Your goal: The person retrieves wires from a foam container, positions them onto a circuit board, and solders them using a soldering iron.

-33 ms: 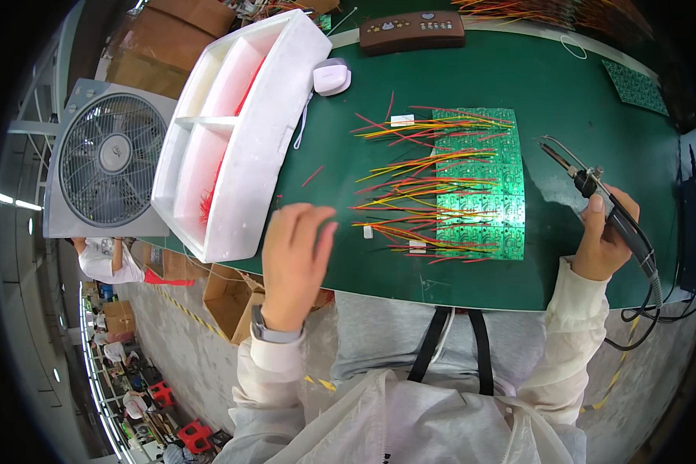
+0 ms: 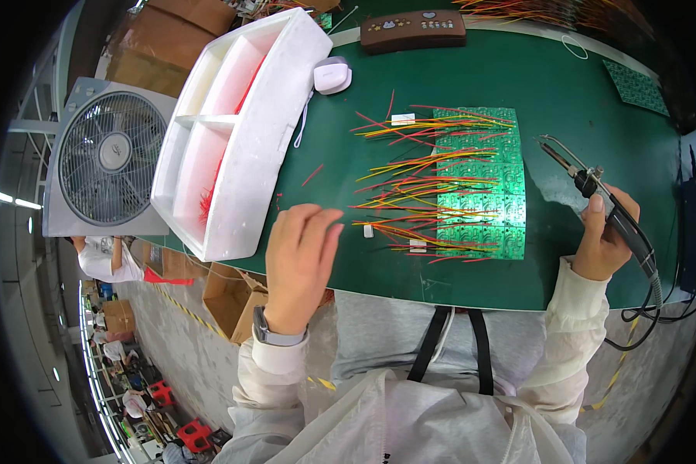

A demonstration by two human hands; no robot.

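My right hand [image 2: 605, 238] grips the black handle of a soldering iron [image 2: 583, 182], which has a thin curved metal tube clamped beside its tip. The tip points up and left, apart from a green circuit board panel [image 2: 505, 185]. Red, yellow and black wires [image 2: 398, 166] lie in several bunches across the panel's left part, their ends sticking out leftward over the table. Left of those wires, my left hand [image 2: 300, 251] hovers near the table's front edge, fingers loosely bent and apart, with nothing visible in it.
A white foam box [image 2: 267, 155] with compartments holding red wires stands at the left, beside a grey fan [image 2: 114, 155]. At the back are a small white case [image 2: 332, 77] and a brown case [image 2: 413, 32]. Another board panel [image 2: 636, 87] lies far right. The iron's cable [image 2: 651, 298] hangs near my right wrist.
My left hand has shifted slightly to the right, toward the wire ends. My right hand and the soldering iron stay in place.
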